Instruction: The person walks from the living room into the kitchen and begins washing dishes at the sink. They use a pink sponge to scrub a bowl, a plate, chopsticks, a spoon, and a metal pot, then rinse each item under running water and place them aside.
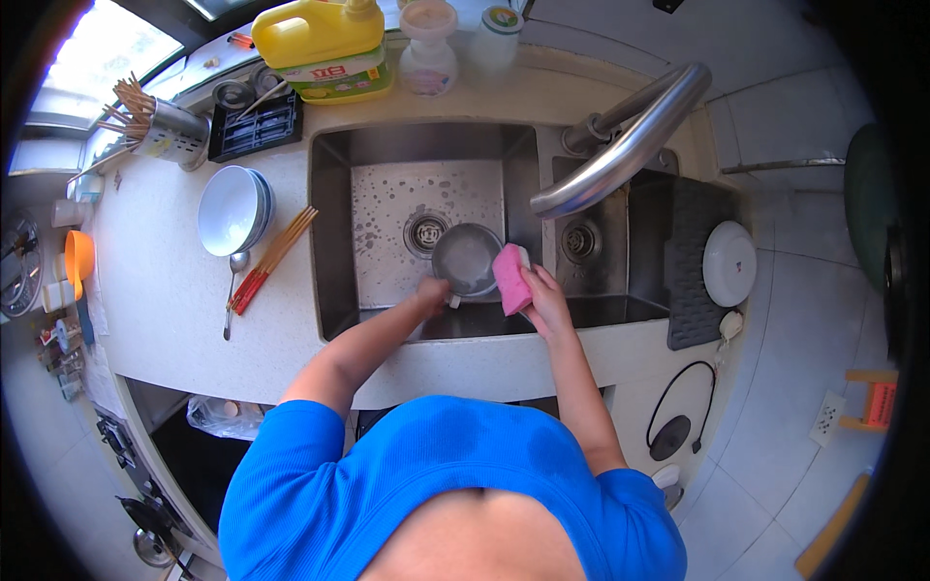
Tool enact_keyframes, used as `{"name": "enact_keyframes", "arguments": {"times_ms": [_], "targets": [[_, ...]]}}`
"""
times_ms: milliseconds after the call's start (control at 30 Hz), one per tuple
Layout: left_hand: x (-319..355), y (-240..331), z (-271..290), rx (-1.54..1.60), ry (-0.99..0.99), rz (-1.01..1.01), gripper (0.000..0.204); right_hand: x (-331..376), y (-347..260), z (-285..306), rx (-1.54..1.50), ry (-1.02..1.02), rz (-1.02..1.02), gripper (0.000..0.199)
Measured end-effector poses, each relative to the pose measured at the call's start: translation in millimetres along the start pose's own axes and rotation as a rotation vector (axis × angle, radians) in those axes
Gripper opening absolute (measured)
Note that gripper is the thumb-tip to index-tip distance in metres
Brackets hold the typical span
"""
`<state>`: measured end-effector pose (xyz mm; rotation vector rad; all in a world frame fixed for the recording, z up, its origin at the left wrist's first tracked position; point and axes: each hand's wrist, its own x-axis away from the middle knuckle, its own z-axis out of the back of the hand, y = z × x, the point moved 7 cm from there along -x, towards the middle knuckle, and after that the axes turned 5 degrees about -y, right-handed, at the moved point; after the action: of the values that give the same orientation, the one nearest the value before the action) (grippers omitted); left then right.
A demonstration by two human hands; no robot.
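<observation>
My left hand [435, 292] is closed at the near left edge of a round grey bowl-like vessel [469, 258]. I cannot make out whether it grips a rim or a handle there. The vessel is held over the large left basin of the steel sink [383, 203], its inside facing up. In my right hand [550, 302] is a pink sponge [510, 279] with a paler side, gripped close to the vessel's right edge. Water drops speckle the basin floor around the drain [426, 233].
Left of the sink are stacked white bowls [231, 211], a spoon [232, 290] and chopsticks [276, 259]. A yellow jug [325, 48] stands behind. The faucet [630, 145] arches over the smaller right basin. A white plate [728, 263] lies on a grey mat [690, 324] at right.
</observation>
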<state>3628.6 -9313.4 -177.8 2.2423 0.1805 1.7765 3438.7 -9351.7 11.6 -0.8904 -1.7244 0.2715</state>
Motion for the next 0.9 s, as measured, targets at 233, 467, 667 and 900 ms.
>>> {"name": "enact_keyframes", "arguments": {"times_ms": [233,467,667,900], "targets": [[36,15,-21,-0.374,-0.144,-0.011,0.023,-7,-8,-23,0.014,-0.023,0.007,0.034],[94,83,32,-0.94,0.586,-1.124,0.03,-13,1,-11,-0.001,-0.039,0.017,0.033],[103,111,50,-0.711,0.531,-1.011,0.027,-6,8,-21,-0.019,-0.044,-0.036,0.034],[121,155,49,-0.623,0.632,-1.162,0.016,-7,11,-15,0.005,-0.016,-0.042,0.033]]}}
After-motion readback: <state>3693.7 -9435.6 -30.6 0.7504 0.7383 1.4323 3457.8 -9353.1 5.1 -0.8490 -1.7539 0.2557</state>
